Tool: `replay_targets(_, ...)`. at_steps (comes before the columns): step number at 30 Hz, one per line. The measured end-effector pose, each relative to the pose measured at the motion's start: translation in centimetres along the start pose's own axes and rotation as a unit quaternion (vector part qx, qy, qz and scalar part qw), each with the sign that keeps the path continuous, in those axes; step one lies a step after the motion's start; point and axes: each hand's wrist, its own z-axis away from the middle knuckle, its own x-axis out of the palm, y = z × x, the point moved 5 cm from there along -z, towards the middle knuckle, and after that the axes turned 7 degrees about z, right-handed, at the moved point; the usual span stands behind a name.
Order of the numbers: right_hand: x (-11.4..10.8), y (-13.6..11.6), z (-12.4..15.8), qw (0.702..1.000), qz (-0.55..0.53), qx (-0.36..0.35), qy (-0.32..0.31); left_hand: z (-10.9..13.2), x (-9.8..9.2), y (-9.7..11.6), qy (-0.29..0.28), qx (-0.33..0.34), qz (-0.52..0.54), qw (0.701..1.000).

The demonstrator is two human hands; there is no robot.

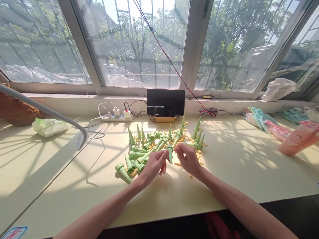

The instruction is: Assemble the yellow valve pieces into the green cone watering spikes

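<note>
My left hand [157, 162] pinches a green plastic watering spike [170, 155], its pointed end tilted down and its ribbed cap up. Close on the other side, my right hand [186, 157] has its thumb and fingers pressed together at the cap, on what looks like a small yellow plastic piece, mostly covered by the fingertips. Beyond both hands lies a heap of similar green spikes [136, 154], some on their sides. Several spikes [197, 127] stand point up with yellow pieces at their bases. Loose yellow pieces [178, 164] lie near my right hand.
At the back, a black tablet [165, 99] leans on a small cardboard stand [164, 119]. A power strip [117, 117] with plugs is left of it. A grey curved bar [50, 109] crosses the left side. Bagged items [259, 119] and a pink cup [299, 138] occupy the right.
</note>
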Motion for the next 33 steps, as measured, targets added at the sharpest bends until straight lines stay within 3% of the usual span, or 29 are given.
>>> replay_targets(11, 0.6, 0.8, 0.1, 0.999, -0.025, 0.047, -0.011, 0.2, -0.6, 0.3, 0.067, 0.111, -0.125, 0.984)
replay_targets(18, 0.8, 0.8, 0.1, 0.998, -0.027, 0.055, -0.02, 0.4, -0.9, 0.8, 0.108, 0.236, -0.238, 0.936)
replay_targets(22, 0.8, 0.7, 0.2, 0.997, -0.028, 0.063, -0.031, 0.4, -1.1, 0.9, 0.11, 0.262, -0.27, 0.92)
replay_targets(27, 0.6, 0.5, 0.1, 0.998, -0.014, 0.058, -0.025, 0.6, -1.0, 1.0, 0.125, 0.236, -0.275, 0.923)
replay_targets(30, 0.2, 0.5, 0.0, 0.998, 0.003, 0.059, 0.006, 0.5, -0.9, 1.0, 0.133, 0.184, -0.216, 0.95)
replay_targets(33, -0.3, 0.5, -0.1, 0.998, 0.011, 0.057, 0.036, 0.2, -0.9, 0.6, 0.126, 0.088, -0.095, 0.984)
